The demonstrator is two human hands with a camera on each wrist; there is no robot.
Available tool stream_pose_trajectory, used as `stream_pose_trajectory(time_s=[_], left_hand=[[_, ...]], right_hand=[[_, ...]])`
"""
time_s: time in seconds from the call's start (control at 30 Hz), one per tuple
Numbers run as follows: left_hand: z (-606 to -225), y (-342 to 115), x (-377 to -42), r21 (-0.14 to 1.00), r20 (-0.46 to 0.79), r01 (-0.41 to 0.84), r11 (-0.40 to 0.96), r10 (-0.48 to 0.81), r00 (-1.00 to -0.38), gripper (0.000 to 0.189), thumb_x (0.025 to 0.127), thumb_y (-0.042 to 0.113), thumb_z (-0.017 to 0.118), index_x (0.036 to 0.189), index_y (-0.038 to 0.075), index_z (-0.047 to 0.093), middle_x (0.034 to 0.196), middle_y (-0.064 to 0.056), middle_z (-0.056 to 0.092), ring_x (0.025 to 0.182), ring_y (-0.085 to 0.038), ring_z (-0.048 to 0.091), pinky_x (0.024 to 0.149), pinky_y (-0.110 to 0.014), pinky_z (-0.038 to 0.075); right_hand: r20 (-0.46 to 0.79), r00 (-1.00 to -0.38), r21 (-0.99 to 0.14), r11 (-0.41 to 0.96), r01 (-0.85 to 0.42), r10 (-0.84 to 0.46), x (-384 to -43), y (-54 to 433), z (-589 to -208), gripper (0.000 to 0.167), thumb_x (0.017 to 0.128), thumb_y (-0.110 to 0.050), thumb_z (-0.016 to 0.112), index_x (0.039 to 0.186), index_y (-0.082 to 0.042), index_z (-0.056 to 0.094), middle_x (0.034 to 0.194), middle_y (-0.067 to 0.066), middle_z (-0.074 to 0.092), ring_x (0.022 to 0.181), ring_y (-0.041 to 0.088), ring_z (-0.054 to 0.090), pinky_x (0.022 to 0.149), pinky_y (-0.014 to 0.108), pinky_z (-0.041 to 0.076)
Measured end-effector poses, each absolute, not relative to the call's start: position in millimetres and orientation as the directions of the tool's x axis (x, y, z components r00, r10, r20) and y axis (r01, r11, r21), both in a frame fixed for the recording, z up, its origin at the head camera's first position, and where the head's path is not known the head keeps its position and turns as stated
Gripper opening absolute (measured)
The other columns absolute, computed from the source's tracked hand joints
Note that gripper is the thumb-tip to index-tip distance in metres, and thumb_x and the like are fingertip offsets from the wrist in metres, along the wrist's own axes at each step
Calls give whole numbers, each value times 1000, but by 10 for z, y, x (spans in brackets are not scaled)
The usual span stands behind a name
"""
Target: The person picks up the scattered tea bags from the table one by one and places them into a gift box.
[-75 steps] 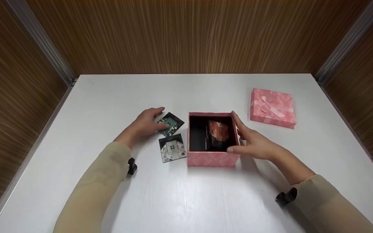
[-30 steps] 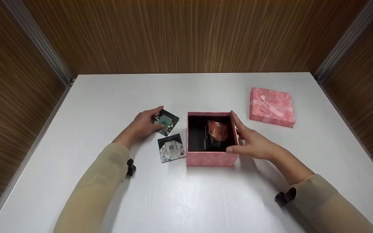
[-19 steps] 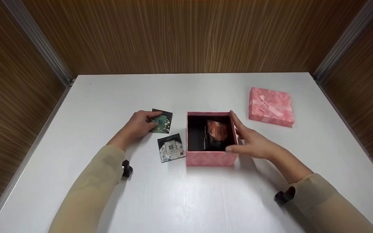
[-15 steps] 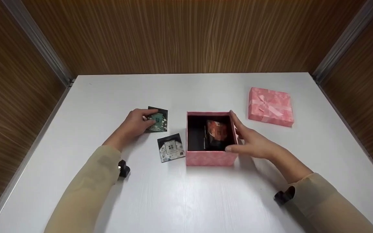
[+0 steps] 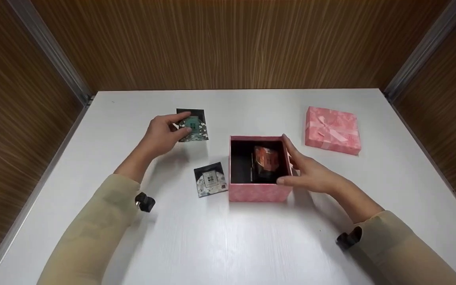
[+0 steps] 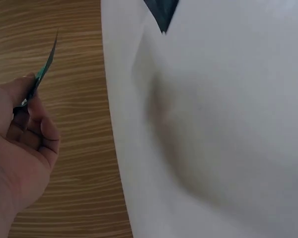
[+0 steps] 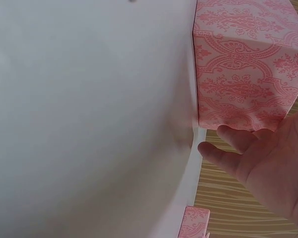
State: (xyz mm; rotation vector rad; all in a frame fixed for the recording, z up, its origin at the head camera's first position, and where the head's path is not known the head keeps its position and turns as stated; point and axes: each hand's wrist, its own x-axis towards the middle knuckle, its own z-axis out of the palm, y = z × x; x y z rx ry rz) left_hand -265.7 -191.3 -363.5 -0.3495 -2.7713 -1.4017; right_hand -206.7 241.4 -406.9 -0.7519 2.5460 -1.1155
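My left hand pinches a flat green and black sachet between thumb and fingers, raised above the white table, with its shadow below. In the left wrist view the same sachet appears nearly edge-on. A white and black sachet lies flat on the table at the left side of an open pink gift box. My right hand holds the box by its right side, thumb on the near rim and fingers toward the far corner. Inside the box, on the right, stand orange and black packets.
The pink box lid with its ribbon bow lies on the table at the back right. Wood-grain panels enclose the table at the back and both sides.
My left hand has drawn the green sachet left, away from the white one, then raised it and moved it toward the back. The right hand and the box have stayed in place.
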Motion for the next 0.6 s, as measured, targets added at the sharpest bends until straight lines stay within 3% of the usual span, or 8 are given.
stream_pose_trajectory(time_s=[0.37,0.6], left_hand=[[-3402,-1471,-2442,787,212,361,500,331,-920,47,102,17,75,148,21,66,118,-4,71,80,-17,56,66,-26,49],[-3346,-1206,-2334,779,214,414,470,421,-882,48,102,18,74,149,17,64,120,-2,71,86,-16,62,70,-29,53]], right_hand=[[-24,-830,-735,572,-364,-558,-2074,2412,-4081,118,94,-43,80,171,-31,-8,174,19,17,143,50,45,117,64,35],[-21,-832,-739,569,-361,-554,-2069,2423,-4071,118,94,-42,80,171,-30,-8,175,19,16,143,50,45,117,65,34]])
